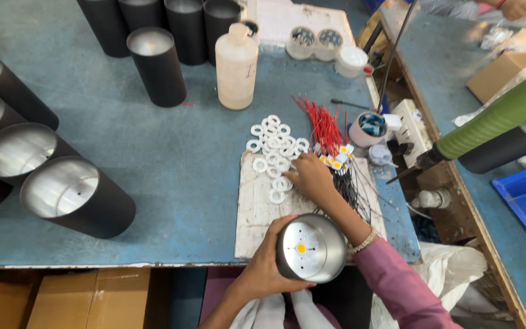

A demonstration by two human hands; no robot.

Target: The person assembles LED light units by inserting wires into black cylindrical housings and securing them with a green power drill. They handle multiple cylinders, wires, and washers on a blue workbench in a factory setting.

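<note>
Item: we held the black cylindrical housing [310, 248] in our left hand [263, 268], fingers clasped round its wall, open end tilted up at the surface's [171, 164] near edge to show its yellow-centred plate, while our right hand's [312, 178] fingers, bent, picked among white rings [273, 146].

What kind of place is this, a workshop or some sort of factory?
Most likely a small lamp assembly workshop. The left hand holds a metal can with a small yellow chip inside, the right hand reaches into white rings beside red wires, and black cylinders line the blue table.
</note>
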